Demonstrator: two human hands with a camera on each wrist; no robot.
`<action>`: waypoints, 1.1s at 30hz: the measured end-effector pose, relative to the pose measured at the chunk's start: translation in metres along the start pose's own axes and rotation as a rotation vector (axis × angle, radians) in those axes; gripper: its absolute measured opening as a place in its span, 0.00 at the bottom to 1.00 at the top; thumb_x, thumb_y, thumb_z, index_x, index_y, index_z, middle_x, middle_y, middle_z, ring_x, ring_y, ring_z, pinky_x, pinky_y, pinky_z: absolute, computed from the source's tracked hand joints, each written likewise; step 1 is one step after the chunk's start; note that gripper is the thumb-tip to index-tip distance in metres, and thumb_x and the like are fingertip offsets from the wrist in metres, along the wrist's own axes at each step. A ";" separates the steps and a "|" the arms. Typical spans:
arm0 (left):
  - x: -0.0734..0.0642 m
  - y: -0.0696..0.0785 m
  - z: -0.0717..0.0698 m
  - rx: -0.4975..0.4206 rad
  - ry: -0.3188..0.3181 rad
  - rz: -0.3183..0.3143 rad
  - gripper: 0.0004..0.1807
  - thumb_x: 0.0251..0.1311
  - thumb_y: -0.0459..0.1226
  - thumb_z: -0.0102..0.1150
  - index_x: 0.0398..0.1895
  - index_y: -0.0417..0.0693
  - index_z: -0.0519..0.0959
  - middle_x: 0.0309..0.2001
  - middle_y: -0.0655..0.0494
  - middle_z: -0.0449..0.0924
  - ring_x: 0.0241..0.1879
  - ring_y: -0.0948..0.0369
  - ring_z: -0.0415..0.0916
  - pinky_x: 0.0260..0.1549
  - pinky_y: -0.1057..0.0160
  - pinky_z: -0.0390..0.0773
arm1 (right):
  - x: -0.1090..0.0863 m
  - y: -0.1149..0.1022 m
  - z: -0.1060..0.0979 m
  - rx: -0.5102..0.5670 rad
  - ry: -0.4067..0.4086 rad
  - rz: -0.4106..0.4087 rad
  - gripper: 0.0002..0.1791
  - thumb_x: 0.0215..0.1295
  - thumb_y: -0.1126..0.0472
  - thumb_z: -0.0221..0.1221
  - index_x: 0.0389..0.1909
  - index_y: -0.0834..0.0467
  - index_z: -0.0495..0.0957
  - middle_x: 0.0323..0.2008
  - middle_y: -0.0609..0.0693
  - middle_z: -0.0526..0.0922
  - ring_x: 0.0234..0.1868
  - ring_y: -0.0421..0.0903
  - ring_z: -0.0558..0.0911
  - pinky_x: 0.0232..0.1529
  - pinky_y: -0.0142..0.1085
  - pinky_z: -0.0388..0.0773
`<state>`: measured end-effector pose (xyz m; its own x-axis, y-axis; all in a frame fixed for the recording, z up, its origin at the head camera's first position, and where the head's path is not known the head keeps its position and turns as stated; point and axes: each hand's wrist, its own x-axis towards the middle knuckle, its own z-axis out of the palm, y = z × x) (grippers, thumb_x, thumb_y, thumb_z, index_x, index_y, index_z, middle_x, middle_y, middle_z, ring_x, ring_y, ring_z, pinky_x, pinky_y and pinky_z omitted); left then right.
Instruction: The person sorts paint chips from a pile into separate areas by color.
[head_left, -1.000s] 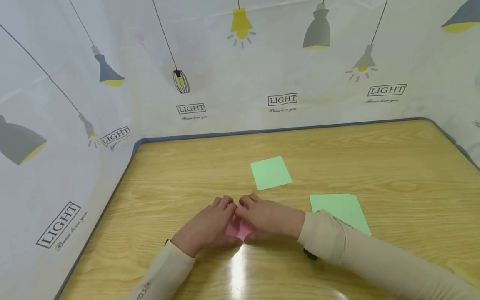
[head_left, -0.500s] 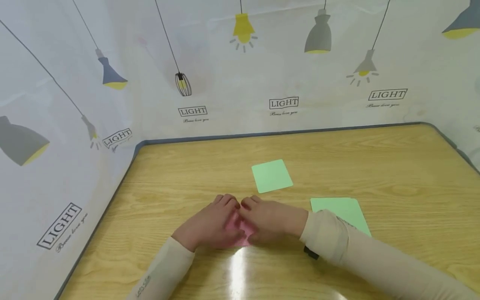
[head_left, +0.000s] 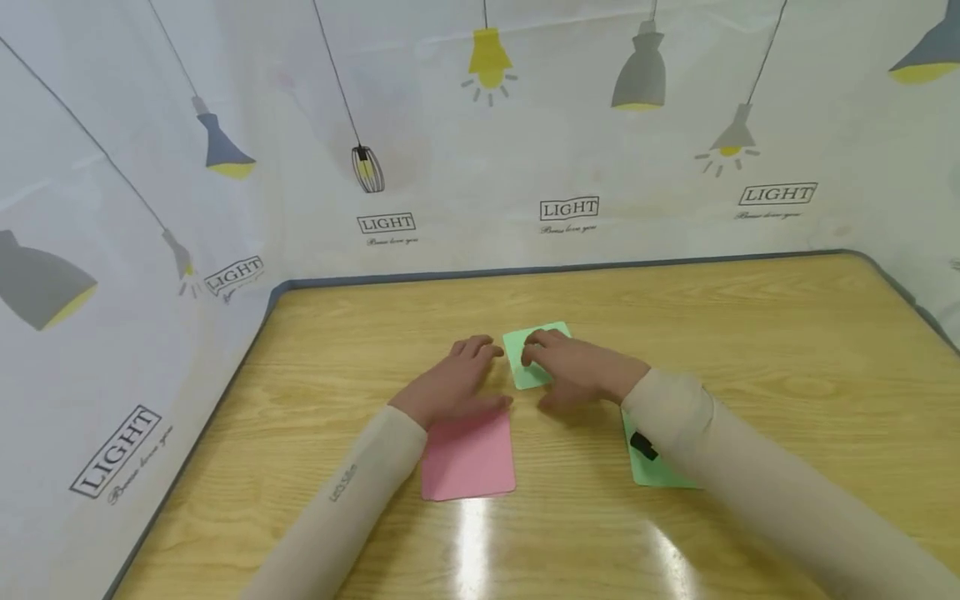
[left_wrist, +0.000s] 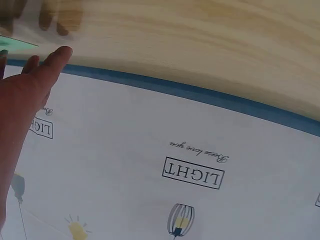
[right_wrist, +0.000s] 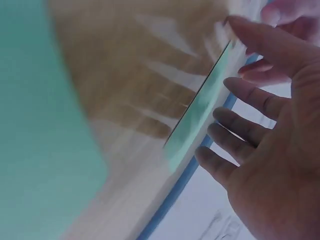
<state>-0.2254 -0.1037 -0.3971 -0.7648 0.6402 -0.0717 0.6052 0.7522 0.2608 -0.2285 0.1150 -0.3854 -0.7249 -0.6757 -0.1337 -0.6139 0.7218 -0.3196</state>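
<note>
A square green paper [head_left: 517, 350] with rounded corners lies toward the back of the table. My right hand [head_left: 581, 371] hovers over it, fingers spread and loosely bent, covering its right part. In the right wrist view the fingers of the right hand [right_wrist: 280, 150] hold nothing, and the green paper [right_wrist: 195, 120] lies beyond them. To the paper's left, my left hand [head_left: 459, 385] has relaxed fingers reaching toward its edge. Below that hand lies a pink square paper [head_left: 468, 462], its lower edge showing a second layer; the hand covers its top.
Under the right sleeve [head_left: 697, 425] lies a larger green paper [head_left: 656, 475], partly hidden. A blue edge strip [head_left: 420, 277] borders the wood table [head_left: 337, 350], and a lamp-printed white cloth [head_left: 465, 167] stands behind it and at the sides.
Both hands have let go of the pink paper, which now lies flat. They have moved forward, the right one also rightward, to the far green paper.
</note>
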 end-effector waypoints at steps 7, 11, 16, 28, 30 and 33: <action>0.041 0.023 0.001 0.075 -0.076 -0.008 0.40 0.50 0.63 0.50 0.62 0.52 0.58 0.65 0.49 0.48 0.63 0.53 0.47 0.56 0.56 0.60 | 0.008 0.031 -0.011 0.094 -0.020 0.087 0.30 0.46 0.53 0.64 0.52 0.54 0.68 0.62 0.56 0.53 0.63 0.54 0.52 0.55 0.49 0.61; 0.053 0.028 -0.001 0.081 -0.081 0.002 0.37 0.49 0.60 0.53 0.61 0.55 0.61 0.64 0.52 0.50 0.62 0.55 0.48 0.55 0.58 0.61 | 0.009 0.036 -0.015 0.101 -0.036 0.082 0.29 0.44 0.53 0.65 0.50 0.52 0.68 0.61 0.54 0.56 0.61 0.54 0.54 0.55 0.49 0.61; 0.058 0.026 -0.001 0.055 -0.095 -0.006 0.35 0.48 0.58 0.56 0.58 0.55 0.63 0.62 0.55 0.52 0.60 0.57 0.51 0.52 0.60 0.64 | 0.011 0.038 -0.015 0.086 -0.013 0.052 0.28 0.44 0.52 0.66 0.48 0.53 0.70 0.56 0.54 0.59 0.57 0.52 0.58 0.54 0.46 0.63; 0.061 0.020 0.004 0.000 -0.102 0.004 0.27 0.46 0.58 0.58 0.41 0.52 0.65 0.62 0.55 0.52 0.61 0.58 0.47 0.55 0.64 0.59 | 0.009 0.032 -0.005 -0.007 0.034 0.129 0.38 0.41 0.43 0.65 0.51 0.58 0.64 0.47 0.55 0.59 0.47 0.50 0.62 0.45 0.40 0.69; 0.060 0.020 0.005 -0.003 -0.102 0.000 0.28 0.45 0.59 0.58 0.41 0.52 0.64 0.61 0.55 0.51 0.61 0.58 0.48 0.55 0.64 0.60 | 0.009 0.033 -0.003 -0.037 0.062 0.105 0.38 0.42 0.43 0.64 0.52 0.59 0.64 0.47 0.56 0.59 0.47 0.50 0.63 0.44 0.40 0.70; 0.059 0.019 0.005 -0.009 -0.091 0.001 0.30 0.44 0.60 0.58 0.43 0.52 0.64 0.60 0.55 0.52 0.58 0.59 0.50 0.53 0.64 0.62 | 0.009 0.035 -0.002 -0.077 0.088 0.075 0.38 0.44 0.42 0.63 0.52 0.59 0.64 0.48 0.57 0.60 0.48 0.52 0.63 0.44 0.40 0.70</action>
<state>-0.2579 -0.0501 -0.4015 -0.7406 0.6531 -0.1582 0.6038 0.7501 0.2697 -0.2572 0.1346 -0.3958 -0.7923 -0.6060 -0.0708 -0.5765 0.7816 -0.2382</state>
